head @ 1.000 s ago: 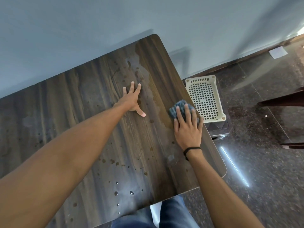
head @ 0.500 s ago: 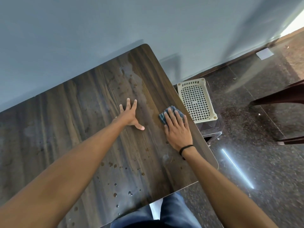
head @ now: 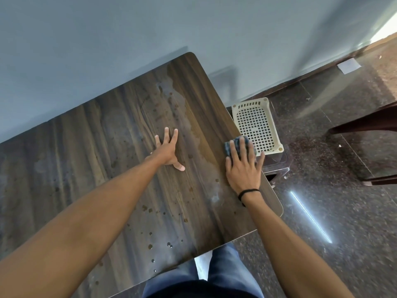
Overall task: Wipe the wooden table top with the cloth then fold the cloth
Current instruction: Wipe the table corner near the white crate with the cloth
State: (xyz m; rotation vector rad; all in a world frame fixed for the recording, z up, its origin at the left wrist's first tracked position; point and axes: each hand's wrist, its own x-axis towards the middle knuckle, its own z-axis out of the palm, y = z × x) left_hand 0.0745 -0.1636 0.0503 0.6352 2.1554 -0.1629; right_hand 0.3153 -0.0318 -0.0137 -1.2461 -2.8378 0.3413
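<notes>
Flat, straight fingers of the right hand (head: 242, 166) press the blue-grey cloth (head: 235, 144) onto the wooden table top (head: 96, 151) at its 3 o'clock edge. At 9 o'clock from the cloth, the left hand (head: 167, 152) lies spread on the wood, holding nothing. Water drops (head: 150, 246) dot the surface toward 6 o'clock.

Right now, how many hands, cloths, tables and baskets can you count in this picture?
hands: 2 (left hand flat on the table, right hand pressing the cloth)
cloth: 1
wooden table: 1
basket: 1
Total: 5
</notes>
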